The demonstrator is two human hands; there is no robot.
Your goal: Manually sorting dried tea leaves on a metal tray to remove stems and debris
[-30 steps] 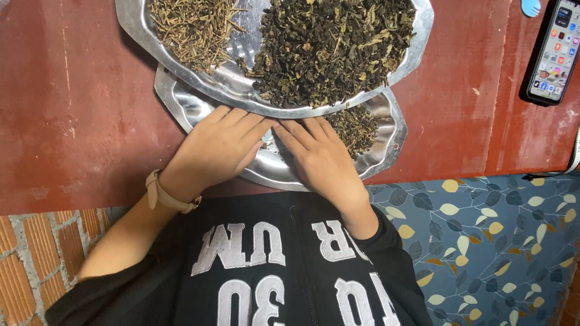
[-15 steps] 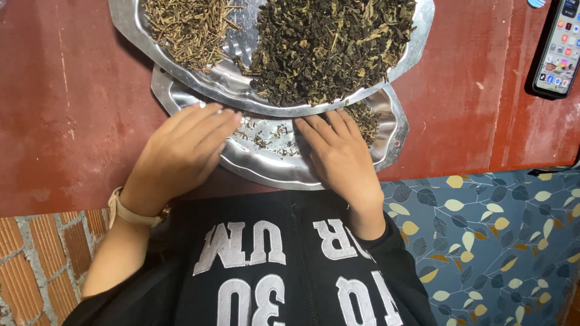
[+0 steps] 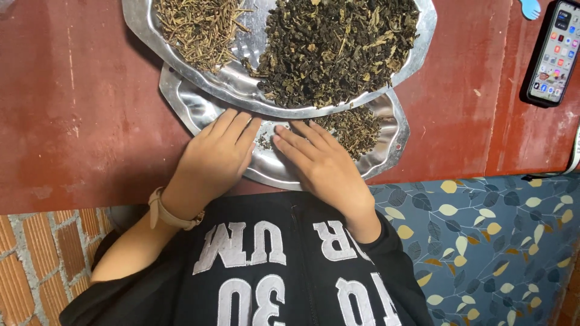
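We see both hands lying flat, palms down, on the lower tray (image 3: 386,154), a shiny metal tray that rests on the red counter (image 3: 78,108). The left hand (image 3: 214,160) has its fingers stretched out and close together, gripping nothing; its fingertips reach the near rim of the upper tray (image 3: 136,18), which overlaps the lower one just beyond the hands. The right hand (image 3: 323,166) is likewise flat and holds nothing, its fingers slightly spread and pointing up and toward the left hand. The two hands are close, with a narrow gap between their fingertips.

In that gap, on the bare metal of the lower tray, lie a few dark crumbs (image 3: 264,142), just beside the left hand's fingertips and touching or nearly touching those of the right hand. A small heap of dried leaves (image 3: 353,127) sits on the lower tray just beyond and to the outer side of the right hand, partly under the upper tray's rim.

On the upper tray, straight beyond the right hand, lies a large dark pile (image 3: 338,45) of dried leaves. Beyond the left hand lies a paler pile of stalks (image 3: 199,27), apart from the dark pile.

A pale wristband (image 3: 166,211) circles the left wrist. A phone (image 3: 554,54) lies on the counter well off to the right of the right hand.
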